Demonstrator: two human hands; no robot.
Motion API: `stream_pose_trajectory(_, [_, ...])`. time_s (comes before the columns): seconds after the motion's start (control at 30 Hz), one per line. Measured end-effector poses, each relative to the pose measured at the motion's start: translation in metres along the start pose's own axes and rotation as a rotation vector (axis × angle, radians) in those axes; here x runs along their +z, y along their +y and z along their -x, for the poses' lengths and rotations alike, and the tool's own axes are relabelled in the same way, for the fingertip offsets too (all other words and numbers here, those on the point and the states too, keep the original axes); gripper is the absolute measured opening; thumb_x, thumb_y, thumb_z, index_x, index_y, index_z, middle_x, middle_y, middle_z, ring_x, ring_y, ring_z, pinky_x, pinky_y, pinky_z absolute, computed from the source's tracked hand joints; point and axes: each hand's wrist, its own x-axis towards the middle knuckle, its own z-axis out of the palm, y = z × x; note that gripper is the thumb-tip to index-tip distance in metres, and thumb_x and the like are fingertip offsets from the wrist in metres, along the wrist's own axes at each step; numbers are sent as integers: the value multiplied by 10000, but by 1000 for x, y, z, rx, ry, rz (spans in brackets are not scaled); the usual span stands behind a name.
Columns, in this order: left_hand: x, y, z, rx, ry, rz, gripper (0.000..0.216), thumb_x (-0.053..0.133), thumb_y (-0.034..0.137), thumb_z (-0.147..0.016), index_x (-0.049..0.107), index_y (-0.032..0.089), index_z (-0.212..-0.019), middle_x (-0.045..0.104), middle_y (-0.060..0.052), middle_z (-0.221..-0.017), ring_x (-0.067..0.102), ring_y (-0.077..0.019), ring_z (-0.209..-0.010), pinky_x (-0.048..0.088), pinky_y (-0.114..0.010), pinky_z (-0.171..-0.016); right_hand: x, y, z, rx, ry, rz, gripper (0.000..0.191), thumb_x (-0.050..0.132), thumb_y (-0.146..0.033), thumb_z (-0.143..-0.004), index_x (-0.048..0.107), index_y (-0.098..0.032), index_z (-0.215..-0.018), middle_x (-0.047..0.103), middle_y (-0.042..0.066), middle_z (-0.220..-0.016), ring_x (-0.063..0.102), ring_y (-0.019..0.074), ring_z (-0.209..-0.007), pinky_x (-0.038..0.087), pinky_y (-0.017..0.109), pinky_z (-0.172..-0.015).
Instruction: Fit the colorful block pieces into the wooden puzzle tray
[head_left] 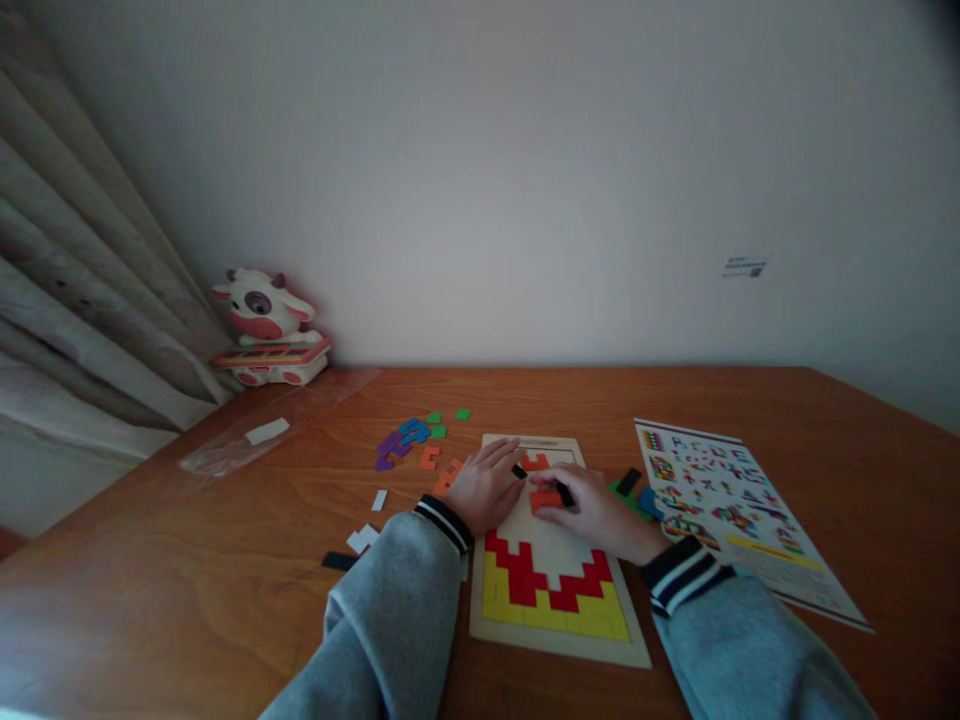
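Observation:
A puzzle board (562, 640) lies on the table in front of me, its near end filled with yellow pieces (551, 618) and red pieces (521, 578). My left hand (489, 490) rests over the board's left edge, fingers stretched out. Close to its fingertips is a small black piece (519, 471). From the right, my right hand (592, 505) reaches over the board with thumb and fingers about an orange puzzle piece (545, 500). A black piece (565, 494) shows beneath its fingers. Another orange piece (535, 462) sits near the board's far end.
Left of the board are loose purple (391, 446), blue (415, 431), green (436, 432) and white pieces (363, 539). A printed pattern sheet (750, 520) lies right, with a blue piece (649, 503) near it. A cow toy keyboard (274, 335) and clear plastic bag (217, 458) are left.

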Motion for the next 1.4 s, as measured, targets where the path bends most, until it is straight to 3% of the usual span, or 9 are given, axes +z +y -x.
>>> stream_pose_trajectory(0.23, [2,0,4,-9,-9,18,208,584,257,-905,672,202,-1085,719,-57,-1083,643,-212,-998,503,-371,-916,0,-7,-1,-26,42,-86,201,640,-279,-829,672,-243,-1024,712,45,-1023,666,198,-924,533,343,-842])
stream_pose_trajectory(0.47, [1,2,8,87,-46,22,199,528,298,-950,706,213,-975,743,-41,-962,663,-180,-874,519,-319,-835,-13,27,-1,192,381,11,276,517,-333,-893,590,-226,-1137,707,103,-1084,668,245,-997,520,430,-886])
stream_pose_trajectory(0.6, [1,4,9,165,-60,5,258,454,286,-982,700,213,-1012,745,-45,-947,674,-173,-850,528,-311,-816,-18,46,3,286,457,112,254,478,-335,-896,616,-208,-1068,716,116,-1001,681,262,-913,527,437,-816])
stream_pose_trajectory(0.7, [2,6,9,181,27,-37,260,443,262,-978,688,209,-1045,745,-44,-896,682,-164,-811,542,-292,-781,-18,48,5,286,447,188,250,487,-347,-892,635,-201,-1031,695,129,-991,656,287,-936,493,467,-850])
stream_pose_trajectory(0.8, [-2,0,11,97,150,-71,251,442,250,-976,677,205,-1051,739,-50,-937,680,-159,-848,541,-281,-805,-20,39,4,225,391,233,294,519,-393,-884,646,-188,-1051,655,154,-1081,594,330,-1055,418,521,-941])
stream_pose_trajectory(0.93, [-16,-20,17,-50,248,-147,246,438,214,-964,679,193,-1008,727,-78,-969,664,-194,-905,524,-336,-848,-24,22,4,51,161,195,338,678,-475,-786,678,-255,-1044,677,72,-1137,581,291,-1099,400,460,-982])
stream_pose_trajectory(1.1, [-26,-41,26,-177,239,-238,186,495,161,-903,679,189,-908,720,-73,-850,654,-215,-824,523,-343,-770,-26,16,5,-5,23,155,437,722,-523,-740,677,-288,-1106,682,63,-1186,563,300,-1148,360,495,-1006])
stream_pose_trajectory(1.23, [-22,-40,26,-211,193,-245,157,523,177,-889,674,200,-924,717,-54,-853,649,-199,-810,522,-320,-767,-25,18,5,13,17,142,398,706,-513,-757,684,-272,-1074,685,78,-1170,579,302,-1127,371,499,-994])
stream_pose_trajectory(1.4, [-22,-32,24,-211,164,-234,161,527,215,-900,677,200,-957,704,-56,-935,629,-208,-897,504,-344,-855,-22,20,7,9,63,144,490,723,-497,-734,634,-240,-1142,674,88,-1163,604,286,-1094,430,450,-958])
